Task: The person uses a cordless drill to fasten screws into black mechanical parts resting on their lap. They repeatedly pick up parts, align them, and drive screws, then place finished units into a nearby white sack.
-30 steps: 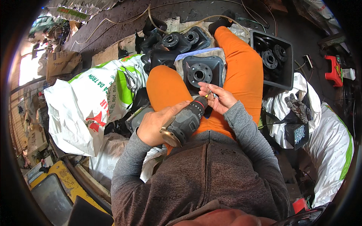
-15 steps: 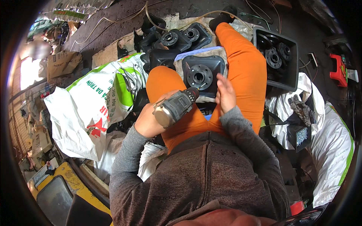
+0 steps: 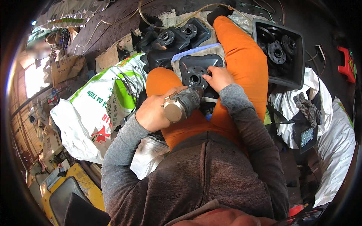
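Drill (image 3: 183,104) clamped in the fingers of the left hand (image 3: 154,113), nose beside the black flange (image 3: 189,74), while the right hand (image 3: 220,78) has fingers at its rim, whether pinching I can't tell.

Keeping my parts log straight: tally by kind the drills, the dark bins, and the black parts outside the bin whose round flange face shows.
Drill, in the left hand: 1
Dark bin: 1
Flanged black parts: 3 (1 by the right hand, 2 beyond it)
Total: 5
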Demonstrator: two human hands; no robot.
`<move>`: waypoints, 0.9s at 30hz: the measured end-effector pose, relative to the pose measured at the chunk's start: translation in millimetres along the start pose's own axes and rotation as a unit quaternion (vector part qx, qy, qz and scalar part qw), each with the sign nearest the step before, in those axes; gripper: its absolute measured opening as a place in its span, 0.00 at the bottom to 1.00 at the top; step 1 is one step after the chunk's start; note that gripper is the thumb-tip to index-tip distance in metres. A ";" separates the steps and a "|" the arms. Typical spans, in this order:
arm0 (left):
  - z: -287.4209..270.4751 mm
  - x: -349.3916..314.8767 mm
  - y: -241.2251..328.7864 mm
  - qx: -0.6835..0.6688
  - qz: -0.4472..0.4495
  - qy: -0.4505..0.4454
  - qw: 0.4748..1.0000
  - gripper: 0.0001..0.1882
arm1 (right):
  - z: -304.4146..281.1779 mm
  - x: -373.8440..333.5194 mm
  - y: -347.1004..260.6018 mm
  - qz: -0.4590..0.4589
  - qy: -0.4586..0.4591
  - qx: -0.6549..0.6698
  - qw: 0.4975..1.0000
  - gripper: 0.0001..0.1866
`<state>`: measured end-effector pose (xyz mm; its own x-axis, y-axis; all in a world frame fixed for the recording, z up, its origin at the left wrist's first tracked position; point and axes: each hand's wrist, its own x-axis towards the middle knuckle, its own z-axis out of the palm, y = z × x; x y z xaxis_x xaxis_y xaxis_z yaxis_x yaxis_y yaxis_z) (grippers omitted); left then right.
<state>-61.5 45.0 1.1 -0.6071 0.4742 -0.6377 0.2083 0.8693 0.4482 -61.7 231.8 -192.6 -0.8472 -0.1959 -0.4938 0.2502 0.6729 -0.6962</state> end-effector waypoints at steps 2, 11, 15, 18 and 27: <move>-2.8 2.1 9.6 0.002 -0.021 -0.021 1.000 0.36 | -2.2 -0.1 -0.4 0.003 -0.005 -0.004 1.000 0.16; 5.4 2.3 -2.2 0.034 0.023 0.012 0.999 0.35 | -5.2 -0.8 -0.7 -0.005 -0.009 0.017 1.000 0.15; 8.0 8.0 5.8 0.034 0.009 0.016 0.999 0.37 | -3.2 1.5 0.0 -0.005 -0.013 0.025 1.000 0.15; 7.0 10.9 10.1 0.035 -0.028 -0.008 0.999 0.38 | -4.3 2.0 -0.5 0.001 -0.016 0.039 0.999 0.15; 21.0 8.2 6.9 -0.088 -0.049 0.010 0.995 0.38 | 9.2 1.8 6.9 -0.032 -0.005 0.049 0.998 0.14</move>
<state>-48.9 57.7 -14.2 -0.6332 0.3835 -0.6723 0.0113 0.8731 0.4874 -57.2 229.5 -203.0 -0.8588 -0.2431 -0.4510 0.2409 0.5854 -0.7741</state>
